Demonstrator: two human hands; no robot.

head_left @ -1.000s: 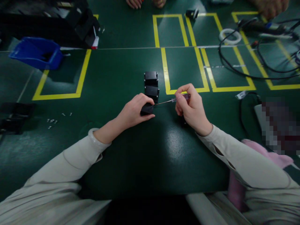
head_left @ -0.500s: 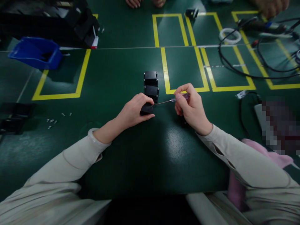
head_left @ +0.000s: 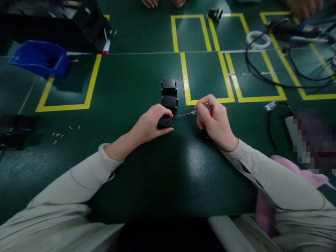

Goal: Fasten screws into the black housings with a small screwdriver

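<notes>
My left hand (head_left: 152, 122) grips a small black block (head_left: 164, 122) between thumb and fingers, holding it at the table. In my right hand (head_left: 214, 119) is a screwdriver (head_left: 194, 112) with a clear purplish handle. Its thin shaft points left, and the tip meets the block's right side near my left fingertips. Just beyond the held block, two similar black blocks (head_left: 169, 93) with small screws at their sides stand in a line. Partly hidden under my right hand lies another dark piece (head_left: 206, 134).
Several loose screws (head_left: 57, 135) lie left of my left hand, near dark parts (head_left: 18, 131). A blue bin (head_left: 40, 58) stands back left. Black cables (head_left: 252, 70) and a white ring (head_left: 258, 40) are at the right. Other people's hands (head_left: 306, 7) show at the far edge.
My right hand's fingers have shifted slightly around the screwdriver handle. My left hand and the black block stay in place.
</notes>
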